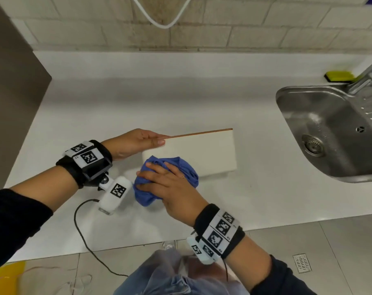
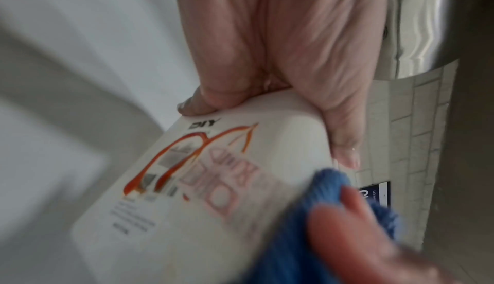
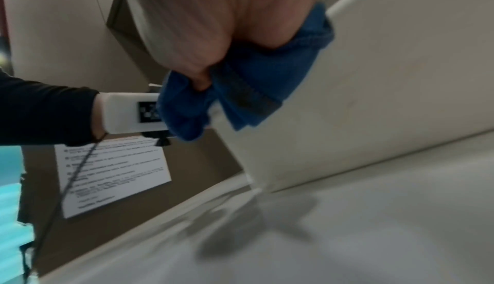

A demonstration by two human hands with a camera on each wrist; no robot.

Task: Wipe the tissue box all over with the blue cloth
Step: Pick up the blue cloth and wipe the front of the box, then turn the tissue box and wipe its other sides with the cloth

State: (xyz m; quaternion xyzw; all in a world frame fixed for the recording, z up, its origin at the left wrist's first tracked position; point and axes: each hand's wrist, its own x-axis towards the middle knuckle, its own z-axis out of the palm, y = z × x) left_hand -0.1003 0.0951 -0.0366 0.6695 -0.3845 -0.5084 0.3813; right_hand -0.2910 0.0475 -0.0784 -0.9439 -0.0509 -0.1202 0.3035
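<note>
So the white countertop carries the tissue box, stood on edge so its broad plain face meets you. Your left hand clamps the left end, thumb over the top edge, to brace it. Your right hand bunches the blue cloth, fingers curled round it, pressing the lower-left corner.

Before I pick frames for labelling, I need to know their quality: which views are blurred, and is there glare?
Head view: mostly sharp, tissue box and blue cloth clear, soft sheen in the sink. Left wrist view: motion-blurred; the box print smears, left hand soft. Right wrist view: blurred throughout, right hand dim, shadows on the counter.
</note>
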